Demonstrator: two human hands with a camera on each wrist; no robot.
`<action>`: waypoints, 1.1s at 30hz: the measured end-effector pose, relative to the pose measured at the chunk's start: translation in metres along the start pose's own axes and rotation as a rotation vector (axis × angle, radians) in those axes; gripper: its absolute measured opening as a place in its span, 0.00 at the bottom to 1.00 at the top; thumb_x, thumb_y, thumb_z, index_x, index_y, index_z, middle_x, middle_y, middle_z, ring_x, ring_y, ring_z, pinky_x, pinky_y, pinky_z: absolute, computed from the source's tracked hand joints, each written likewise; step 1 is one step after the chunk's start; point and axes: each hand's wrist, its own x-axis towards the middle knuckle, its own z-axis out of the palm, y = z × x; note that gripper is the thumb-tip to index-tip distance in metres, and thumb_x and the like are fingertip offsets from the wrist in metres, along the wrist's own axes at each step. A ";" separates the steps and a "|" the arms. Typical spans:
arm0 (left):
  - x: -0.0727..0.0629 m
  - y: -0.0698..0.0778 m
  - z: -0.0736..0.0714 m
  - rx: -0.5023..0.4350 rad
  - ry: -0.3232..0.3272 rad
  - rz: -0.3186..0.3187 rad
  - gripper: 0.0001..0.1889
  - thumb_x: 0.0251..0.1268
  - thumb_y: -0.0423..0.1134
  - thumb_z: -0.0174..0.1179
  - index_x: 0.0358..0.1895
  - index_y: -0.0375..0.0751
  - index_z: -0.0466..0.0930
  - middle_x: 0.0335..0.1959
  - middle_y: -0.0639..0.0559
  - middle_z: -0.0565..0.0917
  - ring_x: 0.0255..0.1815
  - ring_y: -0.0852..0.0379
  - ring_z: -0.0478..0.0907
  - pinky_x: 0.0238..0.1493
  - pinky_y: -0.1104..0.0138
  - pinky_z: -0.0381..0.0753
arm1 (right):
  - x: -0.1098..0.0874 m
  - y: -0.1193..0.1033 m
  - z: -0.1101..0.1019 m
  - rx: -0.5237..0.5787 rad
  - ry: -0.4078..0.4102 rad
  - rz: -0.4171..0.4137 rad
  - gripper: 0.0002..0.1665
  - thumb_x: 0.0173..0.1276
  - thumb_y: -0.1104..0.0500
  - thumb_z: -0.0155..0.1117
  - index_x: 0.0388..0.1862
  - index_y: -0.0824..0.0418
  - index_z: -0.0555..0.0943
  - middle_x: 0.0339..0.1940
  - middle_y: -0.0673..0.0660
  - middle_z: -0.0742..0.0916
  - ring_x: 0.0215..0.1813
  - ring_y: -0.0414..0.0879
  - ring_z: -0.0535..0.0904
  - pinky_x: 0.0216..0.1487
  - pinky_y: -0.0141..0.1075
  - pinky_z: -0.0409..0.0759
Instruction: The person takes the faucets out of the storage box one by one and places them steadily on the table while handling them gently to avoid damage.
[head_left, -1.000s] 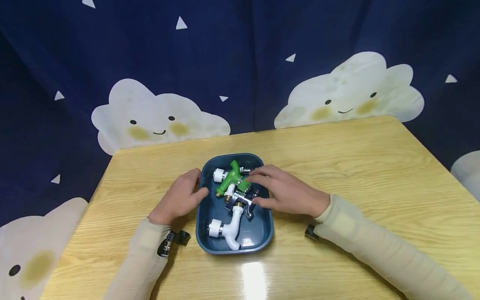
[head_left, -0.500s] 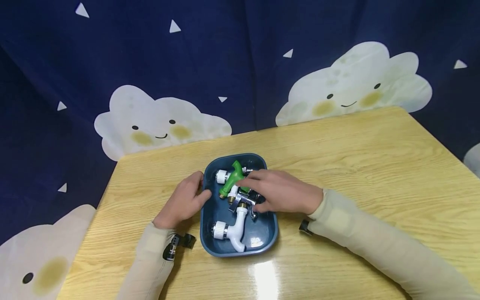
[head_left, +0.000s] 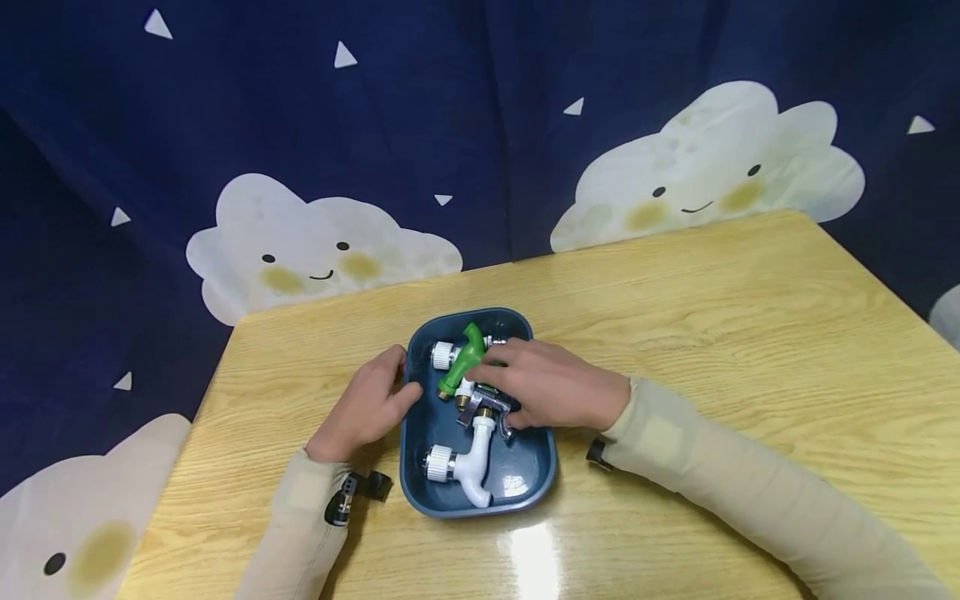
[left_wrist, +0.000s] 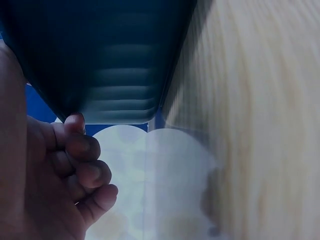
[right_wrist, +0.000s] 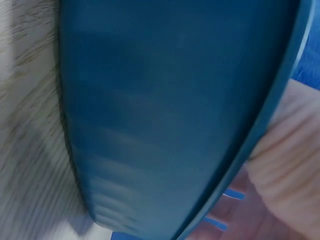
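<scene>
A dark blue plastic basin (head_left: 442, 425) stands on the table with several taps in it. My left hand (head_left: 367, 404) holds its left rim, thumb over the edge; the curled fingertips (left_wrist: 90, 172) show outside the wall in the left wrist view. My right hand (head_left: 558, 383) reaches over the right rim and grips a chrome tap (head_left: 471, 408), with the thumb by its spout and the fingers across its top. A green tap (head_left: 463, 367) lies just beyond, partly under the fingers. Nearer the front lies a white tap (head_left: 472, 462) with a ribbed knob.
Another ribbed white knob (head_left: 442, 356) and a small chrome end (head_left: 493, 341) show at the basin's back. The wooden table (head_left: 675, 317) extends to both sides. Behind it hangs a navy curtain (head_left: 420, 108) with cloud prints. Wrist straps (head_left: 371, 485) are on both sleeves.
My right hand has moved left and down into the basin, its fingers closing over the chrome tap and covering part of the green one. The left hand stays at the rim. The view has shifted slightly.
</scene>
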 end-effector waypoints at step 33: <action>0.001 0.002 0.002 -0.024 -0.014 -0.014 0.07 0.62 0.41 0.54 0.36 0.44 0.68 0.25 0.52 0.67 0.25 0.56 0.64 0.31 0.66 0.64 | 0.010 -0.005 0.006 -0.058 -0.085 0.022 0.12 0.60 0.55 0.79 0.39 0.60 0.90 0.71 0.55 0.77 0.60 0.55 0.70 0.55 0.41 0.83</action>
